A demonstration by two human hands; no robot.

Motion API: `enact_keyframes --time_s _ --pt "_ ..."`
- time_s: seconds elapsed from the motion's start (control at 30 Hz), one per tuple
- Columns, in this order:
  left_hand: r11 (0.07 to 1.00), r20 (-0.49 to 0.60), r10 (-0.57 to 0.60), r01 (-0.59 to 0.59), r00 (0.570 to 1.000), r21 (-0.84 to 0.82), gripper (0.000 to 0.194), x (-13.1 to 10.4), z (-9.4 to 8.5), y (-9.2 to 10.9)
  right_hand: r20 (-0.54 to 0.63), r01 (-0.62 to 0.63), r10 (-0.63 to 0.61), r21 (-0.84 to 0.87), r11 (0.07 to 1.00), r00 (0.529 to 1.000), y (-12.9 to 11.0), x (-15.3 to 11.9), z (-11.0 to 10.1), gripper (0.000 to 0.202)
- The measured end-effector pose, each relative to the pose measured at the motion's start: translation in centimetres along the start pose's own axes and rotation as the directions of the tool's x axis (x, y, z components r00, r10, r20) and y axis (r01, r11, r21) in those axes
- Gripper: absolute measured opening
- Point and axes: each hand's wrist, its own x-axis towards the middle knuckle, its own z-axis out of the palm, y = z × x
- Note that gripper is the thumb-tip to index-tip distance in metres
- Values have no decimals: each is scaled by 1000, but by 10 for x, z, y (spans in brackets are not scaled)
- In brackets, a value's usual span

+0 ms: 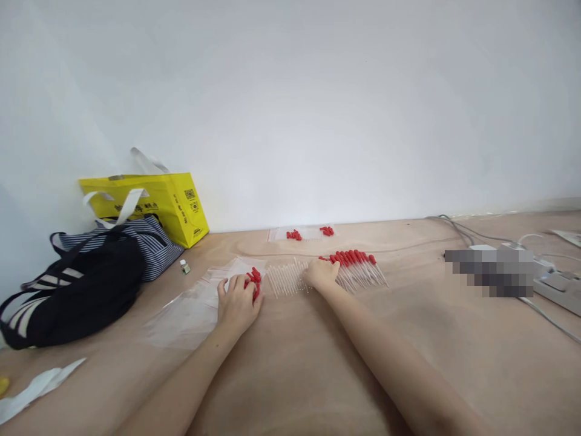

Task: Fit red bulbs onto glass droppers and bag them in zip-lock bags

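My left hand (pixel 238 304) rests on the table with its fingers apart and bent, touching a small pile of red caps (pixel 255 276). Clear plastic sheets or bags (pixel 188 312) lie under and beside it. To its right is a row of thin white sticks (pixel 284 277). Over the right end of that row, my right hand (pixel 321 274) has its fingers curled down; whatever they pinch is hidden. Just right of this hand lies a row of similar sticks with red caps on their far ends (pixel 356 259).
Near the wall, two small heaps of red pieces (pixel 294 235) lie on a clear bag (pixel 313 232). At left stand a yellow bag (pixel 181 206), a striped bag (pixel 157 251), a black bag (pixel 91 284) and a small bottle (pixel 184 266). A power strip (pixel 560 290) with cables is at right.
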Motion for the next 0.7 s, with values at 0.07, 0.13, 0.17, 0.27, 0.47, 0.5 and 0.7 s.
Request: enact_keyframes --time_s 0.07,0.13,0.17,0.27,0.47,0.5,0.7 --pt "1000 -25 10 -10 1000 -4 17 1 1 1 14 -12 12 7 1000 1000 0 2 0 21" --pt "1000 -52 14 -15 999 -16 20 1 0 1 22 -17 17 17 1000 1000 -1 3 0 20" --pt "1000 -66 13 -15 998 -25 22 1 0 2 25 -16 16 22 1000 1000 -1 3 0 19" --pt "995 -97 5 -14 995 -98 22 0 -4 7 20 0 -1 38 999 1000 -2 2 -1 19" --pt "876 -34 224 -217 974 -432 18 -13 -14 30 -71 130 -124 92 987 990 11 -18 -12 26" --pt "842 0 286 -251 958 -477 17 -15 -15 33 -84 171 -162 104 980 983 17 -23 -14 26" --pt "802 92 394 -293 915 -520 17 -21 -14 39 -201 465 -424 243 852 883 78 -60 -6 18"
